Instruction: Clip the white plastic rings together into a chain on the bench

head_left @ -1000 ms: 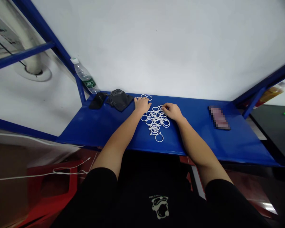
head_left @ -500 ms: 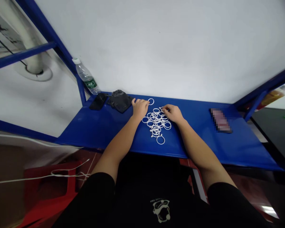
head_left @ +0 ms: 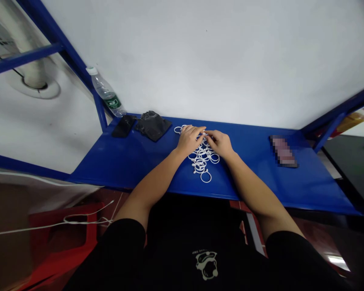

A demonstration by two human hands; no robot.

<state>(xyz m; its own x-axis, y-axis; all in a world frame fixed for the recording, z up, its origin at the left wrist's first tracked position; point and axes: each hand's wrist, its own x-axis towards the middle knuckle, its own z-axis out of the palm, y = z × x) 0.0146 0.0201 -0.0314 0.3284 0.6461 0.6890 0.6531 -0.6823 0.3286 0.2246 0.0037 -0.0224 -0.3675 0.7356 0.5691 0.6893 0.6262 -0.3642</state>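
Note:
A heap of several small white plastic rings [head_left: 202, 159] lies on the blue table [head_left: 130, 161]. My left hand [head_left: 190, 140] rests on the far end of the heap with its fingers bent onto the rings. My right hand [head_left: 220, 143] meets it there, fingers curled in a pinch on a ring. The fingertips of both hands touch over the same spot. Two more rings [head_left: 178, 129] lie apart, just left of my left hand.
A crumpled black bag [head_left: 152, 124] and a black flat object [head_left: 123, 125] lie at the table's back left, beside a plastic water bottle [head_left: 105, 93]. A phone [head_left: 282, 151] lies at the right. Blue frame bars rise on both sides. A red stool [head_left: 60, 238] stands below left.
My left hand has moved right from the separate rings onto the heap, meeting my right hand. The right hand has barely moved.

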